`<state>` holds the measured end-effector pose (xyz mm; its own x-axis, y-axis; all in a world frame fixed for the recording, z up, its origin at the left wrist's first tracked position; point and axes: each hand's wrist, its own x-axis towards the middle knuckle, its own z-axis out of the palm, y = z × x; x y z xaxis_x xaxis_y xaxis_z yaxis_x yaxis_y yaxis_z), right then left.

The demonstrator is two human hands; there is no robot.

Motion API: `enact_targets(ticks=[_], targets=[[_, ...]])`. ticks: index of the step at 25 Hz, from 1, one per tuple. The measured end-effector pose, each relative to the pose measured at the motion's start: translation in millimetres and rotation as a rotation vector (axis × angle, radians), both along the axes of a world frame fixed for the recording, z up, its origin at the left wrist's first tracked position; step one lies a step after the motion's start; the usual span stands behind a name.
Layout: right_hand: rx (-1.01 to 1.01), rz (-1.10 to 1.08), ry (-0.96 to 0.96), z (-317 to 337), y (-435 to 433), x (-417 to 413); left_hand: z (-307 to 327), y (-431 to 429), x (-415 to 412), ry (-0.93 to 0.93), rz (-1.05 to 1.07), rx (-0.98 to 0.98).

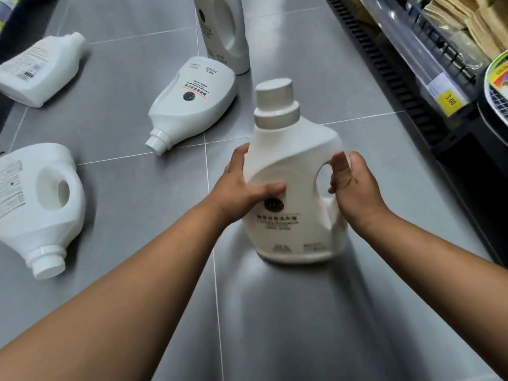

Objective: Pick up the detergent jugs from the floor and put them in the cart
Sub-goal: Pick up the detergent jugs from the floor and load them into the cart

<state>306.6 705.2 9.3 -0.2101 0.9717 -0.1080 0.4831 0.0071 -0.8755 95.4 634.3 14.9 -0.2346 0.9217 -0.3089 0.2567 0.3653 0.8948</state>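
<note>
Capped jug [294, 188] stands upright on the grey tile floor [275, 325] beside the shelf [406, 50], left hand [239, 188] wrapped round its body, thumb across the front, right hand [354, 182] curled round its handle, with an uncapped jug [192, 103] lying on its side up-left.

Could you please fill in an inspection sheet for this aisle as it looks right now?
Surface: grey tiled floor.
Job's things: capped jug upright, held in both hands; middle jug, near-left jug and far-left jug lying on their sides; back jug standing; cart not in view.
Clutter: nothing seen.
Grippers: left hand grips the capped jug's body; right hand grips its handle.
Cables: nothing seen.
Surroundings: store shelf at right, with a yellow price tag.
</note>
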Motion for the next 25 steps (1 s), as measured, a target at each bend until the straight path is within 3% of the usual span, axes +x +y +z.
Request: enact_targets(ticks=[5,10,14,18,22,25], targets=[[-0.147,0.01,-0.171,9,-42,12,0,-74,41,-0.398,0.233,-0.202],[-0.257,0.11,-0.207,85,-122,17,73,-145,42,-0.474,0.284,-0.381],[-0.309,0.11,-0.097,201,-166,14,191,-180,31,-0.507,0.272,-0.416],[-0.284,-0.024,-0.018,337,-207,15,338,-201,25,-0.44,0.167,-0.397],[-0.274,-0.19,0.026,484,-259,18,489,-232,20,-0.352,-0.004,-0.275],[-0.218,-0.329,0.051,574,-308,32,583,-256,24,-0.291,-0.26,-0.128]])
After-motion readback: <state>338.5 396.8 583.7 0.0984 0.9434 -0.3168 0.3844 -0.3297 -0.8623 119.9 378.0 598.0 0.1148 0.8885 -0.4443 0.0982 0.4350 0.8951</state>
